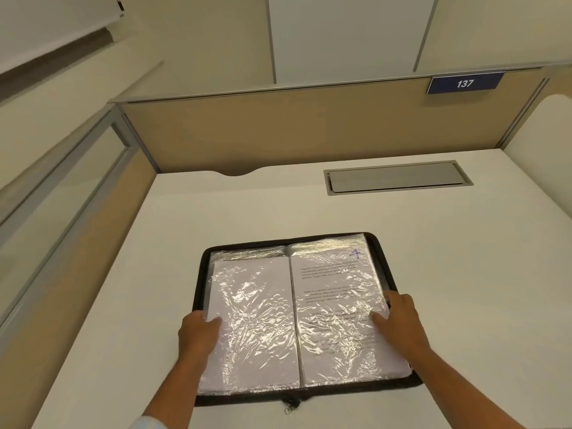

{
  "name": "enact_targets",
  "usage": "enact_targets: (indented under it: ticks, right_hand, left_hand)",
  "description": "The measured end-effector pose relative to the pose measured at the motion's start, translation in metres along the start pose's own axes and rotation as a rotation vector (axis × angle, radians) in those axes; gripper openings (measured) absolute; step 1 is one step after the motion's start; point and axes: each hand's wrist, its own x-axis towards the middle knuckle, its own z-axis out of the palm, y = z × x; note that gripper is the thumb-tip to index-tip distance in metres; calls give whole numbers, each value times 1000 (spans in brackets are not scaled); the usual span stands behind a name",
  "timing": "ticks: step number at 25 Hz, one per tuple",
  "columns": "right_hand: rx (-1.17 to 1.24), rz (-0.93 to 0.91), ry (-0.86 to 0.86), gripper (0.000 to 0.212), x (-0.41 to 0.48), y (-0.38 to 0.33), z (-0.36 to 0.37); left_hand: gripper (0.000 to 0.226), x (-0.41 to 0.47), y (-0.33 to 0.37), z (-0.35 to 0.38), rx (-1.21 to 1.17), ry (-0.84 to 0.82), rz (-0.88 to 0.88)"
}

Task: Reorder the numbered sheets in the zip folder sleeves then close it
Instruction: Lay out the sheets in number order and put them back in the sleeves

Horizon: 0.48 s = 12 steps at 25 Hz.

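The zip folder (376,249) lies open flat on the white worktop (148,274), close to its near edge and roughly midway between its left and right edges. Its black zipped border shows all round, and a metal zip pull (289,408) hangs at the middle of the near side.

Both halves hold crinkled clear plastic sleeves. The left sleeve (257,323) shows a blank white sheet face. The right sleeve (337,292) covers a printed sheet (328,275) with blocks of small text and a blue handwritten 4 (356,253) in its far right corner.

The hands are well apart, one at each outer side of the folder. The left hand (198,332) pinches the outer edge of the left sleeve, thumb on top and fingers hidden below. The right hand (399,311) grips the outer edge of the right sleeve, its thumb lying on the plastic and its fingers curled over the edge.

Toward the far right corner of the worktop sits a grey metal cable hatch (399,178), flap down. A tan partition panel (278,134) runs along the far edge, with a blue sign reading 137 (464,83) at its upper right.
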Motion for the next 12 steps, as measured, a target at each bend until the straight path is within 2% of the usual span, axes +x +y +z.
enact_targets:
  ticks: [3, 8, 10, 12]
  right_hand:
    - [-72, -42, -21, 59, -1, 4, 1]
    - [-86, -82, -50, 54, 0, 11, 0]
    - [-57, -106, -27, 55, -3, 12, -2]
    - [-96, -186, 68, 54, -6, 12, -4]
  left_hand:
    - [20, -9, 14, 2, -38, -123, 20]
    - [12, -41, 59, -4, -137, -284, 65]
    - [17, -58, 79, -4, -234, -333, 70]
    - [21, -77, 99, 4, -309, -407, 97]
